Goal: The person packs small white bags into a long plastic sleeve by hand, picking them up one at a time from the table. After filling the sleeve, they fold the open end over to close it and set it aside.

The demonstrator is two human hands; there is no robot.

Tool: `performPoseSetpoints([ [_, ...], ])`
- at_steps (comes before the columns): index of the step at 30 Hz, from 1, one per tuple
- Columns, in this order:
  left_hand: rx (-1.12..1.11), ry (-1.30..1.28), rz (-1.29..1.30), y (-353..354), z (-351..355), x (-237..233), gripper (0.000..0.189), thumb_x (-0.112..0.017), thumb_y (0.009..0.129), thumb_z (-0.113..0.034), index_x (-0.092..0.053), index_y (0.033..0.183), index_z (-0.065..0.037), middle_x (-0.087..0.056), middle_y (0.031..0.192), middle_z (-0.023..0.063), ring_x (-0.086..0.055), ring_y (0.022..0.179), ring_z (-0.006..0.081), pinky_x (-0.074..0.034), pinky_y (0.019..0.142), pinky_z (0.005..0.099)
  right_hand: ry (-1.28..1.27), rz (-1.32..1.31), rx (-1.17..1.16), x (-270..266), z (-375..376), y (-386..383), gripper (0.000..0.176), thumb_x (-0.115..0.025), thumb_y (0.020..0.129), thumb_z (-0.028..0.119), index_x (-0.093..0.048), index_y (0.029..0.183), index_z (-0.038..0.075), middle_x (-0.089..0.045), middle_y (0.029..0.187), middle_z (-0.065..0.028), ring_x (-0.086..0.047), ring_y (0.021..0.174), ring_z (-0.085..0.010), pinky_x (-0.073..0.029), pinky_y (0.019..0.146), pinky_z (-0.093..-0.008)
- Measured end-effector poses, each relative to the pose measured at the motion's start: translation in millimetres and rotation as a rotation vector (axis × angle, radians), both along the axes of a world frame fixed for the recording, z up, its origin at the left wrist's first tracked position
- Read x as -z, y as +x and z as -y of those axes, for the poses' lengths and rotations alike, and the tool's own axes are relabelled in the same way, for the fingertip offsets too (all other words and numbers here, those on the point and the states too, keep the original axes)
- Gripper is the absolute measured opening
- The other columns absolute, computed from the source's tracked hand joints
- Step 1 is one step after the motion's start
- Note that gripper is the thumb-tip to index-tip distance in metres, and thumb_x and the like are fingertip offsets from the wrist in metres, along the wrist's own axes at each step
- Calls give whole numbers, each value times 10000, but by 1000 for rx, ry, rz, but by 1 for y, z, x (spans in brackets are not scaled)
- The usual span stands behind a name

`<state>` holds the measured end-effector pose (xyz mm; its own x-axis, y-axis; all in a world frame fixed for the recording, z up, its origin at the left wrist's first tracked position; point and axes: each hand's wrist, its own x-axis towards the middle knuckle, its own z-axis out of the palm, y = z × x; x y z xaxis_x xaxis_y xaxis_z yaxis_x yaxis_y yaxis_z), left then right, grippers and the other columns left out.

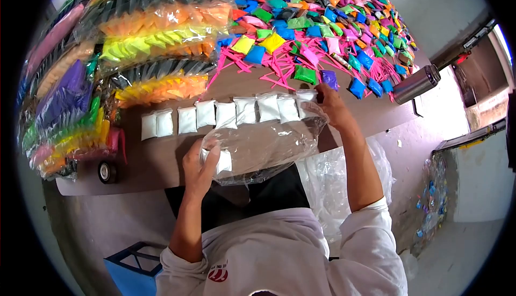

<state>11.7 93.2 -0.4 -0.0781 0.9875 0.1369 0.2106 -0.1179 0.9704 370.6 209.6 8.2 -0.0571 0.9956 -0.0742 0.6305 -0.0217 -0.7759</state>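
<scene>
Left hand [200, 168] hides most of a white packet [223, 161]; right hand [333, 108] grip unclear (clear bag [263, 146] glare); colour stacks [59, 108] at 9 o'clock cut by lens rim.

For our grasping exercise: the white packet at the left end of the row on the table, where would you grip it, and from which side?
Probably pinch the white packet by its outer left edge, coming from above and the left. It lies flat, and its right side sits close against the next packet, while bare table lies to its left and front.
</scene>
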Motion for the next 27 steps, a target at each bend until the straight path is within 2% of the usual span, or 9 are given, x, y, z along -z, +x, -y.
performPoseSetpoints([
  [2, 2, 4, -17, 0, -1, -1, 302, -658, 919, -252, -666, 1044, 23, -645, 893, 41, -582, 812, 110, -478, 751, 270, 197, -11, 22, 11, 3, 0, 454, -831, 781, 238, -632, 1073, -46, -653, 864, -167, -611, 804, -191, -491, 737, -378],
  [5, -1, 70, -30, 0, -3, 2, 295, -661, 915, -249, -665, 1034, 21, -645, 892, 39, -582, 819, 111, -476, 768, 271, 25, -56, -68, -5, 8, -5, 554, -852, 777, 281, -579, 1140, -37, -639, 937, -84, -577, 858, -163, -480, 752, -319],
  [9, -4, 40, -33, 0, -2, -2, 292, -664, 906, -252, -663, 1018, 18, -646, 885, 43, -581, 829, 108, -475, 781, 273, 67, -83, 22, 6, 23, 3, 550, -782, 842, 236, -533, 1236, -55, -655, 918, -131, -611, 804, -178, -495, 697, -369],
  [11, 0, 2, 8, 0, -1, -3, 288, -667, 906, -250, -664, 1022, 14, -647, 883, 46, -577, 829, 101, -476, 779, 273, 14, -346, 159, 12, 34, 17, 643, -781, 849, 269, -473, 1314, -52, -650, 943, -105, -610, 797, -167, -495, 671, -340],
  [15, 5, 35, 18, -1, -2, 3, 281, -669, 912, -231, -665, 1047, 16, -650, 891, 45, -577, 842, 100, -474, 784, 272, 117, -378, 637, -47, 80, 16, 734, -792, 813, 326, -448, 1350, -39, -635, 1008, -98, -603, 793, -154, -486, 642, -314],
  [17, -1, 40, 6, -1, -3, 5, 279, -670, 915, -227, -666, 1049, 18, -660, 902, 49, -586, 854, 104, -475, 790, 273, 313, -507, 581, -74, 112, 2, 759, -775, 805, 303, -421, 1388, -29, -628, 1048, -105, -620, 844, -166, -514, 703, -320],
  [21, 1, 38, 7, 0, -2, 4, 277, -679, 914, -227, -669, 1048, 14, -673, 928, 57, -600, 872, 112, -479, 802, 277, 741, -266, 217, -77, 155, -63, 673, -821, 724, 267, -547, 1270, -13, -672, 1037, -93, -668, 899, -189, -547, 789, -317],
  [23, 6, 61, 36, 0, -3, 9, 276, -680, 918, -231, -670, 1049, 12, -675, 938, 56, -602, 881, 114, -482, 803, 280, 632, -80, -146, -79, 156, -99, 602, -827, 720, 237, -589, 1217, -5, -678, 1048, -124, -686, 865, -227, -555, 741, -332],
  [27, 10, 68, 65, 0, -2, 9, 274, -681, 922, -235, -671, 1045, 10, -675, 943, 58, -603, 882, 117, -485, 798, 284, 501, 21, -201, -39, 133, -160, 567, -821, 728, 167, -579, 1219, 15, -658, 1023, -159, -676, 878, -326, -554, 730, -386],
])
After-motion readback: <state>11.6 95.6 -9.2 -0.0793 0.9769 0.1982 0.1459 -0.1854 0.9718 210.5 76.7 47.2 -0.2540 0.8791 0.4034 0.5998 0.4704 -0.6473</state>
